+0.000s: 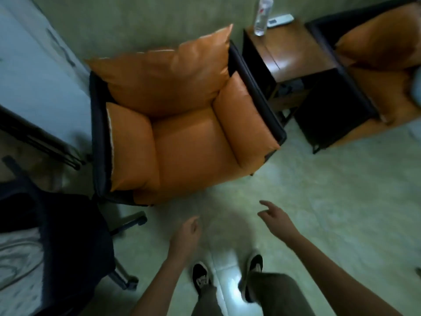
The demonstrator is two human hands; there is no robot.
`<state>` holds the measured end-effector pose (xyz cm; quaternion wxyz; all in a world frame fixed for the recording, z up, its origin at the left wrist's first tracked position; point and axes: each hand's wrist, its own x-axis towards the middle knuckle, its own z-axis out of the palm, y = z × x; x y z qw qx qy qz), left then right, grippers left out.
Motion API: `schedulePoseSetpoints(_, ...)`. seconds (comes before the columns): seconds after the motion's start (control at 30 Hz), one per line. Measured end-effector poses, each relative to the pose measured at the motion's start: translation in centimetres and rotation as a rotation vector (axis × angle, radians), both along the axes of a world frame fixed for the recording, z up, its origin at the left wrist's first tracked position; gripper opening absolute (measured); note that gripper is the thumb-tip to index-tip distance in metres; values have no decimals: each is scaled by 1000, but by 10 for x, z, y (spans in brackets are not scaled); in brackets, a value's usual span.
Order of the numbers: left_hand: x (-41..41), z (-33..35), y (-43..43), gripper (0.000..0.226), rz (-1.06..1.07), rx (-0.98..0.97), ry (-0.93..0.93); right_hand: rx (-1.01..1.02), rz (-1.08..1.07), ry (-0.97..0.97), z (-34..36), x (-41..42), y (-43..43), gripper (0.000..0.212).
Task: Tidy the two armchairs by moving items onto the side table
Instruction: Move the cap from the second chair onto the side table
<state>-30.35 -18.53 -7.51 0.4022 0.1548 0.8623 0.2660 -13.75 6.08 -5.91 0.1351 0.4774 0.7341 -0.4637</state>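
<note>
Armchairs, two in all, lie beyond both hands: the left hand (188, 231), loosely curled, and the right hand (276, 221), fingers spread, hold nothing over open floor (330, 201), well short of the near armchair (186, 133). One side table (296, 55) stands between it and the second armchair (382, 65), bearing one bottle (263, 17) and one remote (280, 20). One office chair (57, 236) crowds the left.
</note>
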Motion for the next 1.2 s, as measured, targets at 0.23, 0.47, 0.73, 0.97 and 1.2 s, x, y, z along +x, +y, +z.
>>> schedulePoseSetpoints(0.23, 40, 56, 51, 41, 36, 103, -83, 59, -352, 68, 49, 124, 20, 39)
schedulePoseSetpoints(0.47, 94, 45, 145, 46, 24, -14, -52, -3, -592, -75, 21, 239, 85, 46)
schedulePoseSetpoints(0.73, 188, 52, 303, 43, -159, -70, -46, -10, -707, 17, 44, 330, 229, 44)
schedulePoseSetpoints(0.97, 239, 65, 460, 42, -311, -19, -44, 30, -837, 85, 58, 386, 341, 44)
schedulePoseSetpoints(1.2, 257, 73, 653, 40, -469, 107, -50, -19, -941, -31, 35, 435, 421, 45)
